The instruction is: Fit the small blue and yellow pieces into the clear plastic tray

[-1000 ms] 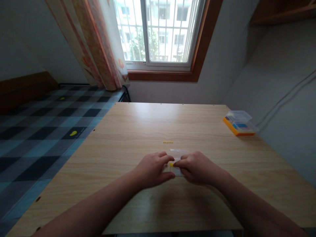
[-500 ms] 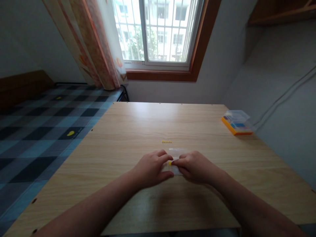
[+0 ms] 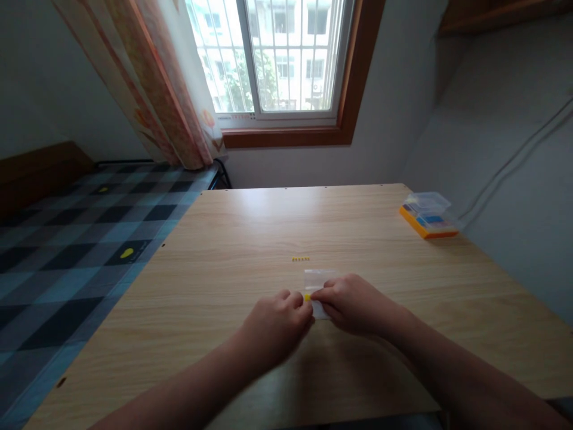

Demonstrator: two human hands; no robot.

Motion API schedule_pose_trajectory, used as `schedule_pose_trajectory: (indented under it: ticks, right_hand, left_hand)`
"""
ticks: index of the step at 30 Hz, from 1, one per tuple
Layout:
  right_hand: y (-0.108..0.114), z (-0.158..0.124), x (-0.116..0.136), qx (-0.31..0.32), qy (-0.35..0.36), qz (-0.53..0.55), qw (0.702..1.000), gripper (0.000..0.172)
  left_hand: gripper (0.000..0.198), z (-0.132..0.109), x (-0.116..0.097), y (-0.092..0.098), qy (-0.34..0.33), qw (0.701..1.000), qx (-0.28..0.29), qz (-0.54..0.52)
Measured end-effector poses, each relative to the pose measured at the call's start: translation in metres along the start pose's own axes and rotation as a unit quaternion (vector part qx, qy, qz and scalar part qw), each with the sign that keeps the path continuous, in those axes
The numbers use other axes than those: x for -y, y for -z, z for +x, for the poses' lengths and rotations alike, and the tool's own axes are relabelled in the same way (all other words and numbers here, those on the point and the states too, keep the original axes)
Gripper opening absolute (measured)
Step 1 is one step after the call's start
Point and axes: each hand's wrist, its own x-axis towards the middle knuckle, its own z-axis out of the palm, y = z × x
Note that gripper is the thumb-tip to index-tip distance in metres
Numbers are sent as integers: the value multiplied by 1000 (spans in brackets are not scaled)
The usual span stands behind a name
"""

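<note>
A small clear plastic bag lies on the table in front of me, with a few tiny yellow pieces at its left side. My right hand is closed over the bag's right part, its index fingertip touching the yellow pieces. My left hand sits at the bag's lower left with fingers curled and thumb drawn in; what is between them, if anything, is hidden. Just beyond the bag lies a short row of small yellow pieces.
The wooden table carries an orange box with a raised clear lid at its far right edge. A bed with a checked cover stands to the left. Behind are a barred window and a curtain.
My left hand's fingers have curled in from a spread thumb and forefinger, and the hand has dropped slightly. My right hand stays on the bag. The view has shifted a little.
</note>
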Motion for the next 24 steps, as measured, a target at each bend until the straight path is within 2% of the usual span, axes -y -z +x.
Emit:
schedule_pose_trajectory:
  ticks: [6,12,19,24]
  right_hand:
    - [1,3,10,32,-16,-26,999,20]
    - [-1,2,15,49,-48,-12,998,17]
    - [-3,3,17,60,-75,2,995,19]
    - [-2,4,18,62,-83,-2,995,22]
  left_hand:
    - [21,-5,-25,-6,53,996,66,40]
    - [28,-4,-33,-11,79,994,56,49]
    - [28,3,-33,-10,85,993,77,25]
    - [31,4,-31,-18,101,994,45,21]
